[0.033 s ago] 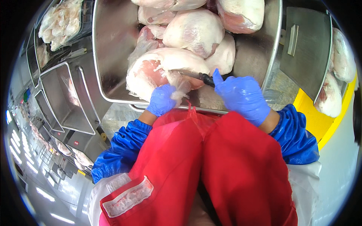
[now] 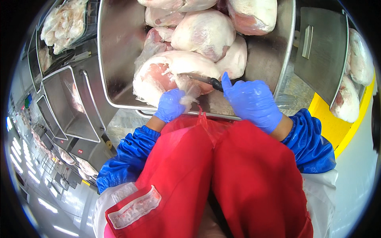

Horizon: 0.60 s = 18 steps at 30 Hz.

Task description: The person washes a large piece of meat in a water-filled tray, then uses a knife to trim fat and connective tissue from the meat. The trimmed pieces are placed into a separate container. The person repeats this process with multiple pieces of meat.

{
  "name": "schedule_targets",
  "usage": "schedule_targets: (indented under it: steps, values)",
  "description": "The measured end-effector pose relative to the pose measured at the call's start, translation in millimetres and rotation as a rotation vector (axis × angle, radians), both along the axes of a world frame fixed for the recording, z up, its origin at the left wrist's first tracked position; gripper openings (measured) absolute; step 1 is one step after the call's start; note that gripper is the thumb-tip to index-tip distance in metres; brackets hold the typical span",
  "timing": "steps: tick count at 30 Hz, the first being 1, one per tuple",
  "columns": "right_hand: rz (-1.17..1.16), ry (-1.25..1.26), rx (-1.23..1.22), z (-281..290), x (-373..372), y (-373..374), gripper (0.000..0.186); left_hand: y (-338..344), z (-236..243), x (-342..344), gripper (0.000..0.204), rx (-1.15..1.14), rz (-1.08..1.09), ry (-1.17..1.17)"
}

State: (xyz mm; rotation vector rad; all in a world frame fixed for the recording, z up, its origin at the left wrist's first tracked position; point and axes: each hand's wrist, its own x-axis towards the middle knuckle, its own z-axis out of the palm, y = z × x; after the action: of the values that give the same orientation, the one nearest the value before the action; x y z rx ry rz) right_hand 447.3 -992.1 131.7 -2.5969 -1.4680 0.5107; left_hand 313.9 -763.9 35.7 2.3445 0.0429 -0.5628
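Note:
A large pale cut of meat (image 2: pixel 190 62) with a pink patch lies at the near side of the steel bin, closest to me. My left hand (image 2: pixel 171 105), in a blue glove, is closed on a translucent whitish flap (image 2: pixel 189 89) at its near edge; whether this is membrane or plastic I cannot tell. In my right hand (image 2: pixel 254 104), also gloved in blue, is a knife (image 2: pixel 217 84) with a black handle, my thumb stretched along it. The blade points left and lies against the meat, its tip partly hidden by the flap.
Several more cuts (image 2: pixel 204 33) are heaped farther back in the steel bin (image 2: pixel 270 59). Another metal container (image 2: pixel 323 55) with meat stands at the right by a yellow edge (image 2: pixel 323 123). Steel carts (image 2: pixel 75 111) and a tray of pale scraps (image 2: pixel 63 25) are on the left.
My right hand and the knife have shifted very slightly to the left. My left hand and the meat look unmoved.

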Motion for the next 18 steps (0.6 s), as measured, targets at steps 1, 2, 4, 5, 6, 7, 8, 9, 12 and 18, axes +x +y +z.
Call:
schedule_targets:
  steps: [1,2,4,5,6,7,8,9,12,18]
  values:
    - [-0.003,-0.042,-0.024,0,-4,4,0.031,1,0,0,0.024,0.004,-0.006,0.037]
    - [0.046,-0.083,0.037,0,-3,7,0.030,1,0,-1,0.024,0.012,-0.011,0.001]
    - [0.156,-0.160,0.161,-3,6,15,0.028,0,-1,-4,0.025,0.029,-0.012,-0.066]
    - [0.172,-0.106,0.187,-3,13,21,0.026,-2,-1,-5,0.024,0.055,-0.028,-0.053]
    - [0.190,-0.052,0.212,-1,22,30,0.025,-4,0,-4,0.024,0.081,-0.041,-0.039]
    - [0.212,0.005,0.234,-3,32,37,0.024,-5,0,-5,0.024,0.105,-0.051,-0.024]
    - [0.258,0.037,0.265,-11,47,39,0.023,-5,1,-7,0.024,0.093,-0.047,-0.013]
    - [0.308,0.070,0.297,-22,66,38,0.022,-5,2,-10,0.023,0.080,-0.040,-0.002]
    - [0.391,0.242,-0.008,-55,117,42,0.027,-3,-1,-11,0.021,0.063,-0.059,-0.048]
    - [0.373,0.390,-0.062,-114,154,45,0.039,-4,-4,-19,0.019,0.074,-0.119,-0.011]
